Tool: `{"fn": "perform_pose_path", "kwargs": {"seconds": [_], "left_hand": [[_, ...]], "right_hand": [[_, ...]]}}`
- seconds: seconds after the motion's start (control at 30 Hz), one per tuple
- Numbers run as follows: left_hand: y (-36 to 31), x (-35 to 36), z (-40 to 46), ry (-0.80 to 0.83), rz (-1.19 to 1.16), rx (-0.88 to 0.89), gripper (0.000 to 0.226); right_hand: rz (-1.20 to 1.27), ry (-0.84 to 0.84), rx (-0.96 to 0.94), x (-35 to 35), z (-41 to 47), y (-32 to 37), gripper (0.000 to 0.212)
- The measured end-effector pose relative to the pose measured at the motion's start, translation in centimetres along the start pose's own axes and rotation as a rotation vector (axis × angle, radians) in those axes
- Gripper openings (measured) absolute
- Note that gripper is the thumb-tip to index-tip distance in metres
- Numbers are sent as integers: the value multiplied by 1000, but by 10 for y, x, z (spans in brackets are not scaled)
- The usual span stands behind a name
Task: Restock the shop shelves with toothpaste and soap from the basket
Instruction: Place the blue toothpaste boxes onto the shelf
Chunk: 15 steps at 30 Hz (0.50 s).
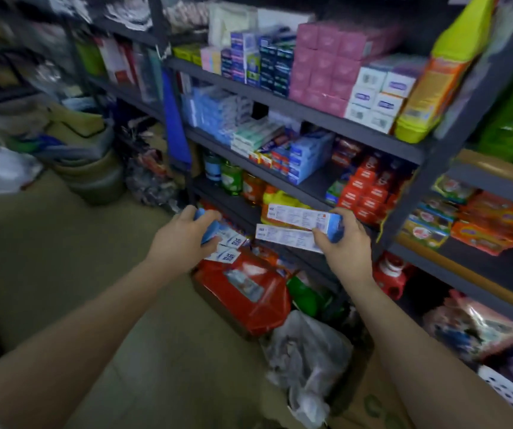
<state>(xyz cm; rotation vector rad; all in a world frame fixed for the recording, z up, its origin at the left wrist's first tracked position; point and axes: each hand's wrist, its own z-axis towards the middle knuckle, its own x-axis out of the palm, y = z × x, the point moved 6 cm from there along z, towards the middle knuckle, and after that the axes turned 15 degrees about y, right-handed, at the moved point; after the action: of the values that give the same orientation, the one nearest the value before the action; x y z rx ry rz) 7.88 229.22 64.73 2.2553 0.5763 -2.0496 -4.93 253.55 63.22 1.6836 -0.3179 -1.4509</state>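
While both hands grip toothpaste boxes, left hand, right hand, held apart.

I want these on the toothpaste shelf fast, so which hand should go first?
Probably the right hand: it grips two toothpaste boxes just below the toothpaste shelf, near its bare stretch. The left hand holds boxes lower and farther left.

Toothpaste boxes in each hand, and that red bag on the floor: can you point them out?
Right hand's toothpaste boxes (298,215), head view: white printed side.
Left hand's toothpaste boxes (227,236), head view: blue-white ends.
Red bag (249,289), head view: top face.
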Motion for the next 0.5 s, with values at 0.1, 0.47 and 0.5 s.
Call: {"fn": "perform_pose_path", "kwargs": {"seconds": [0.1,0.47,0.5], "left_hand": [[37,-16,44,-68,-15,10,44],[153,-90,206,-158,0,131,39],[165,-93,222,-167,13,151,38]], "right_hand": [[78,-50,27,22,51,16,46],[321,-191,147,91,234,83,51],[336,-215,151,102,249,88,51]]}}
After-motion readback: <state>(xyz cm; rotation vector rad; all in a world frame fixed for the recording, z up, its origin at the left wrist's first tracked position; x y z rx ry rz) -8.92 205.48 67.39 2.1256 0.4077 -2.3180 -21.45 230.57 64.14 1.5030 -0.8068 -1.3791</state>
